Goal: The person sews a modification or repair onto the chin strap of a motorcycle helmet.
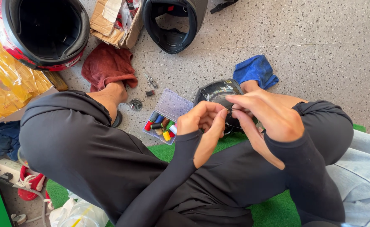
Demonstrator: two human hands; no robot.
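Visor (217,93) rests on the lap; left hand (202,120) and right hand (266,112) meet over it, fingers pinched together on something too small to tell, beside an open parts box (166,114)

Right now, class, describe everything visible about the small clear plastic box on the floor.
The small clear plastic box lies open on the speckled floor, its transparent lid hinged back. Inside sit small spools in red, green, yellow, brown and white. It rests between the person's knees, by the green mat's edge. The left hand hovers beside it, not touching.

A pale speckled terrazzo floor (303,38) fills the far side in bright daylight; a green artificial-grass mat (277,210) lies near.
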